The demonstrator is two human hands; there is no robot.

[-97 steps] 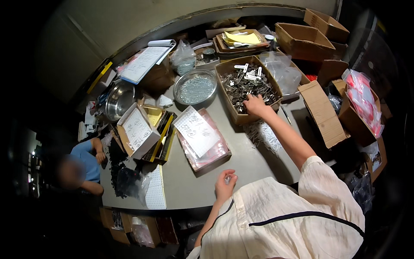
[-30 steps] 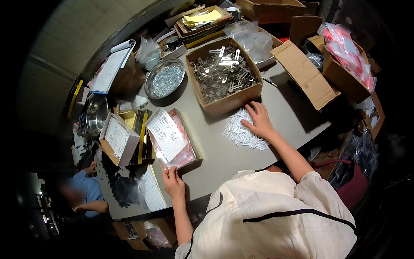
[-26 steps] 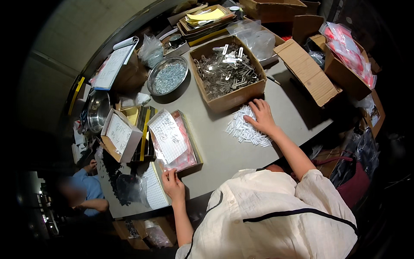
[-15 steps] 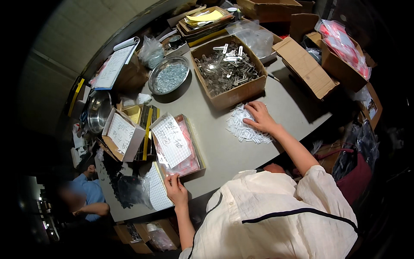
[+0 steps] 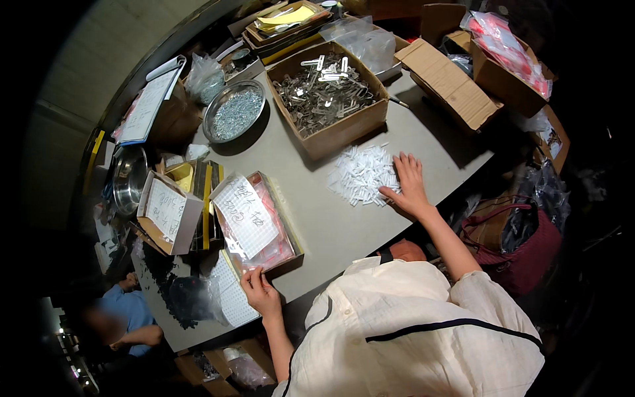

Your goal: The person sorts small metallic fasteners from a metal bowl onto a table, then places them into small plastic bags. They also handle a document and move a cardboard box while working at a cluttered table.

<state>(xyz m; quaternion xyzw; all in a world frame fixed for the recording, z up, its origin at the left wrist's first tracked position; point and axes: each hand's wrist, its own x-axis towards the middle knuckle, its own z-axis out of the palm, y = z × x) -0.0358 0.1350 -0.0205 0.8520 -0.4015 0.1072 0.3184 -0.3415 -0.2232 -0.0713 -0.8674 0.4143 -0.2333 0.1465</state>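
Head view: I look down from my feed onto a grey table.
Right hand: palm down beside the heap, fingers extended and released; I see nothing grasped. The thumb is at the heap's right edge; whether it touches, I can't tell.
White pieces: a loose heap of small, slim pieces on the tabletop, just left of the right hand and on the near side of the clip carton.
Left hand: fingertips bent at the near edge of the bag box; I can't tell whether they pinch it or only rest there.
Bag box: holds pink-and-clear bags, with a written sheet on top.
Clip carton: open, filled with metal clips.
Steel bowl: holds small silvery pieces, left of the clip carton.
Co-worker: blue-sleeved, at the table's left end.
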